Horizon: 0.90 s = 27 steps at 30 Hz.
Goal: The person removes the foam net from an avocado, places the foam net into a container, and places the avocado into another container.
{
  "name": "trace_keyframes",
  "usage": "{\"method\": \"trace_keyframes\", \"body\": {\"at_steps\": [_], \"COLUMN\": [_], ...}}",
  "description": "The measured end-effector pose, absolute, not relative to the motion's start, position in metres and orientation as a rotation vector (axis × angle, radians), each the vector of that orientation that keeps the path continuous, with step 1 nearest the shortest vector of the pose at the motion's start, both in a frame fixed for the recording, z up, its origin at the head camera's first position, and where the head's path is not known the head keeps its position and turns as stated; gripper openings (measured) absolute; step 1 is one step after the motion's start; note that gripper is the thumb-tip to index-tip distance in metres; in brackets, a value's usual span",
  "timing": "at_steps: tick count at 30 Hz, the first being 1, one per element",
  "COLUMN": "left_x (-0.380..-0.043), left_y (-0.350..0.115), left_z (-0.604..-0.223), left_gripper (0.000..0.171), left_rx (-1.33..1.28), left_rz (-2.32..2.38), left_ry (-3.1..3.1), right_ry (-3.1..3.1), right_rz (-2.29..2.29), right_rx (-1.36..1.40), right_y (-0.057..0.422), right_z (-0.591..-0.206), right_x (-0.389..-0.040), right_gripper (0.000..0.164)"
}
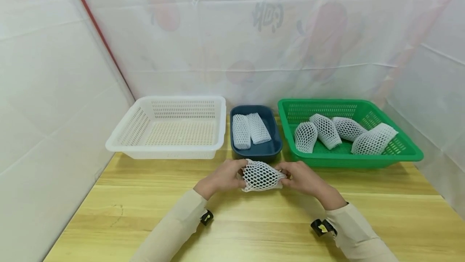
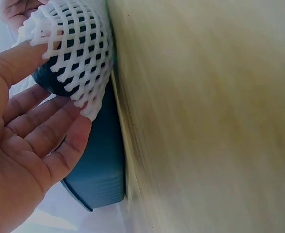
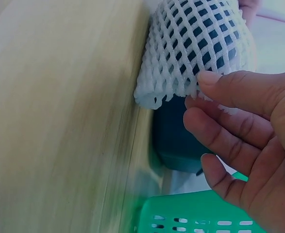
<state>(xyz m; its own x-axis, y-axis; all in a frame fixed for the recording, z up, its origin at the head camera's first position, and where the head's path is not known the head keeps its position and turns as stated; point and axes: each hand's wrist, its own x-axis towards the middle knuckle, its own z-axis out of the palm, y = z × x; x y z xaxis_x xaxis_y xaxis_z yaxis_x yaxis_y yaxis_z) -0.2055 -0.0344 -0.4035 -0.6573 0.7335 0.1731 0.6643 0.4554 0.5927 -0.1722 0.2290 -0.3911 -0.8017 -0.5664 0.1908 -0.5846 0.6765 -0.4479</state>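
A white foam net sleeve (image 1: 262,176) lies sideways between my two hands, just in front of the blue tray. Inside it is a dark rounded thing (image 2: 55,80), whose end shows at the sleeve's left mouth; its kind is hard to tell. My left hand (image 1: 228,175) holds that left end, thumb on the mesh and fingertips at the edge. At the narrower right end, my right hand (image 1: 301,177) pinches the mesh between thumb and fingers. Two flat foam net sleeves (image 1: 241,133) lie in the blue tray (image 1: 259,151).
On the right stands a green basket (image 1: 363,161) with several net-wrapped dark things (image 1: 325,129) in it. A white basket (image 1: 181,149) stands on the left with its perforated bottom showing. Pale sheeting (image 1: 218,44) hangs behind the wooden table (image 1: 145,213).
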Motion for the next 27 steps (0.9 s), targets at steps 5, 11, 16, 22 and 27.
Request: {"method": "trace_keyframes", "body": {"at_steps": [5,11,16,22,27], "left_x": [-0.206,-0.204,-0.202,-0.201,-0.203], "left_y": [-0.034,-0.039,-0.046,-0.052,-0.057], "left_z": [-0.403,-0.399,-0.397,-0.396,-0.397], "left_gripper": [0.027,0.024,0.021,0.035,0.051], "left_rx": [1.271,1.270,1.247,1.199,1.131], "left_rz": [0.982,1.025,1.097,1.114,1.145], "left_ry": [2.595,2.565,2.532,2.531,2.497], "right_ry": [-2.855,-2.848,-2.804,-2.793,-2.836], "right_rz": [0.774,0.789,0.806,0.780,0.767], "right_rx": [0.960,0.971,1.008,1.005,0.949], "right_y": [0.231,0.232,0.233,0.236,0.240], "right_z": [-0.391,-0.391,-0.391,-0.390,-0.390], "right_x": [-0.171,-0.171,-0.171,-0.170,-0.170], "right_gripper": [0.023,0.022,0.019,0.018,0.018]}}
